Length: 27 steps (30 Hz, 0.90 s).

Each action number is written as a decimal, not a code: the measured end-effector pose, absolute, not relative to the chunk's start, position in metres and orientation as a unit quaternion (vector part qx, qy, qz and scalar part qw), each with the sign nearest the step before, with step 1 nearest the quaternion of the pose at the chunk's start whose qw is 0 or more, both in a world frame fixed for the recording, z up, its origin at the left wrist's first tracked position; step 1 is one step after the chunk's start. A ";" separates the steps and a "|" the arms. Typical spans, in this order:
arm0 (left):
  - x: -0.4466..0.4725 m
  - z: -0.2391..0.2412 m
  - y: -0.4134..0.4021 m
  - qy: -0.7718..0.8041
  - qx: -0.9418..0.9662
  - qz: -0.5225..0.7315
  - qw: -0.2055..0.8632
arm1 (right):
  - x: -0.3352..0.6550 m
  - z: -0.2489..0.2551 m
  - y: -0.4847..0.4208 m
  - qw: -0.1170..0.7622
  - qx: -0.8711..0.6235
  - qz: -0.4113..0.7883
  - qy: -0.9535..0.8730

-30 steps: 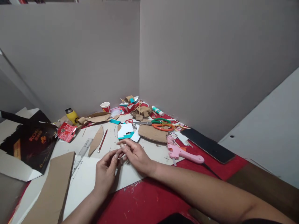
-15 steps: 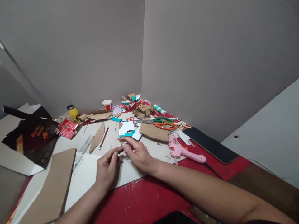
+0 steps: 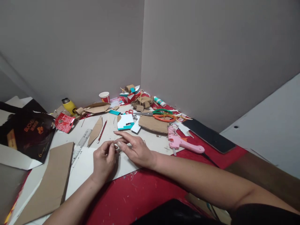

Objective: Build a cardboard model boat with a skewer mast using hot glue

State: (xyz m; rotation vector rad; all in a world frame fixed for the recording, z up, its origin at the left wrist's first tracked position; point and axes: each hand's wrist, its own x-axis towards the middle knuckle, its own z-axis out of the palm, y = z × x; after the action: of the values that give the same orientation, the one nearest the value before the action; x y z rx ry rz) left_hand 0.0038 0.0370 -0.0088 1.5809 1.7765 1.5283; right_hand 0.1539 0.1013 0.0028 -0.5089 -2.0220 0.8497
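Note:
My left hand (image 3: 104,161) is closed, thumb pressed against bent fingers. Whatever may be in that pinch is hidden or too small to name. My right hand (image 3: 136,150) is held over the white board (image 3: 127,167) with its fingers stretched out and its thumb apart. The two hands meet at the fingertips. Just beyond them lie a pencil (image 3: 102,131), a pointed cardboard strip (image 3: 95,132) and a white and teal paper piece (image 3: 125,121). A clear ruler (image 3: 81,146) rests left of my left hand.
A pink glue gun (image 3: 185,144) and a black phone (image 3: 208,136) lie at the right. Scissors (image 3: 164,115), cardboard scraps (image 3: 153,124) and a paper cup (image 3: 104,97) are behind. At left are a large cardboard sheet (image 3: 50,178), a torn dark box (image 3: 35,134) and a yellow bottle (image 3: 69,107).
The view has tilted slightly, so the table things sit higher and a little further left in the picture. My hands stay together at the fingertips, with only a small shift of the fingers.

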 end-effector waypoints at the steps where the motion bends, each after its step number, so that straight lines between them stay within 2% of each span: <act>1: 0.004 -0.008 0.037 0.622 0.544 0.538 0.164 | 0.154 0.002 0.101 0.431 -0.194 0.329 -0.817; 7: 0.008 0.000 0.038 0.621 0.470 0.582 0.235 | 0.152 -0.001 0.098 0.422 -0.128 0.265 -0.858; 15: 0.004 0.000 0.039 0.592 0.398 0.620 0.328 | 0.149 -0.004 0.096 0.395 -0.067 0.237 -0.885; 19: 0.003 0.000 0.040 0.585 0.377 0.630 0.345 | 0.150 -0.003 0.093 0.390 -0.040 0.217 -0.894; 24: 0.006 -0.002 0.043 0.574 0.378 0.629 0.363 | 0.153 0.004 0.078 0.417 0.096 0.178 -0.886; 27: 0.000 0.002 0.046 0.573 0.386 0.637 0.342 | 0.154 0.007 0.079 0.445 0.086 0.177 -0.874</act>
State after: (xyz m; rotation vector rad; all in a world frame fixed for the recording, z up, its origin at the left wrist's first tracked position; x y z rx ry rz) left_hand 0.0003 0.0455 0.0015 1.0049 1.4895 1.6573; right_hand 0.1537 0.0791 0.0069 0.2136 -2.1661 0.4383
